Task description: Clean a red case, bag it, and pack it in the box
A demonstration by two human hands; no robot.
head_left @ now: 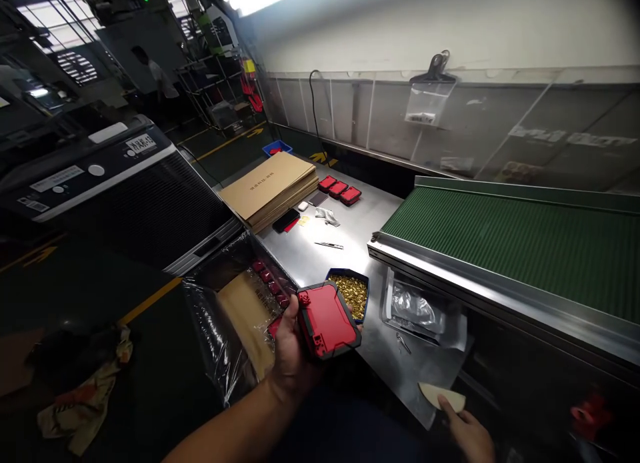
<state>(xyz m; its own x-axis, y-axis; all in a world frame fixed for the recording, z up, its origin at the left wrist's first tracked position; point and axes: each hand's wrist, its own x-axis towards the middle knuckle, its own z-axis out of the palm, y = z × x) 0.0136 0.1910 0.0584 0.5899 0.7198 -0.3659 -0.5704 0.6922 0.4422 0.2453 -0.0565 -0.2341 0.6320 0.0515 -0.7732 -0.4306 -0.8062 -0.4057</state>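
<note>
Head view, left hand (290, 356) grip holding red-and-black case (327, 319), right hand (467, 433) grip pinching pale wedge (443, 396)

Two bare forearms enter from the lower edge, no sleeve, glove, watch or ring showing on either; the left hand (293, 356) appears in full, the right hand (467, 433) only partly, cut by the frame.
</note>
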